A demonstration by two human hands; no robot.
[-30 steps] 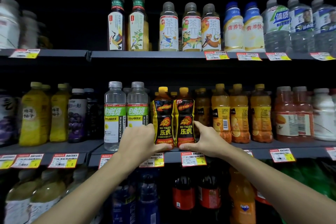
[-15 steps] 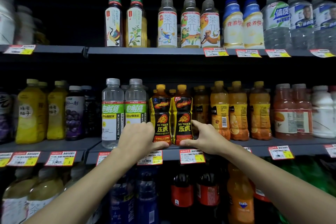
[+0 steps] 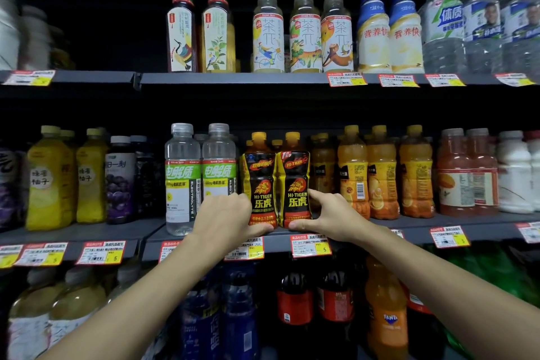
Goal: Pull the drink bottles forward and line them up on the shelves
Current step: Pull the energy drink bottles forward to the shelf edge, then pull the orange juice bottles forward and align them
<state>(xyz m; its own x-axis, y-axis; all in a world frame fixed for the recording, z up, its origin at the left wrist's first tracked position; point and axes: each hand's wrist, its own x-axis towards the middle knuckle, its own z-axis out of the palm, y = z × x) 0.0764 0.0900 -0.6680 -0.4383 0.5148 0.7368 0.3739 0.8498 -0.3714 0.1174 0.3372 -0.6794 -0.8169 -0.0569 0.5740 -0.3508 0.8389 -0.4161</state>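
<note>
Two black-and-orange Hi-Tiger bottles stand side by side at the front of the middle shelf [image 3: 409, 222]. My left hand [image 3: 225, 219] grips the left Hi-Tiger bottle [image 3: 261, 181] low on its body, thumb across the base. My right hand [image 3: 327, 219] grips the right Hi-Tiger bottle [image 3: 294, 178] the same way, fingers behind it. More orange-capped bottles [image 3: 321, 166] stand further back behind the pair.
Clear electrolyte bottles [image 3: 182, 178] stand just left of my left hand, orange juice bottles [image 3: 381, 175] just right of my right hand. Tea bottles [image 3: 304, 35] line the top shelf. Cola and Fanta [image 3: 385, 316] fill the bottom shelf. Price tags [image 3: 311, 245] hang on the shelf edges.
Both hands stay on the two Hi-Tiger bottles; the pair has hardly shifted on the shelf. The view has tilted slightly.
</note>
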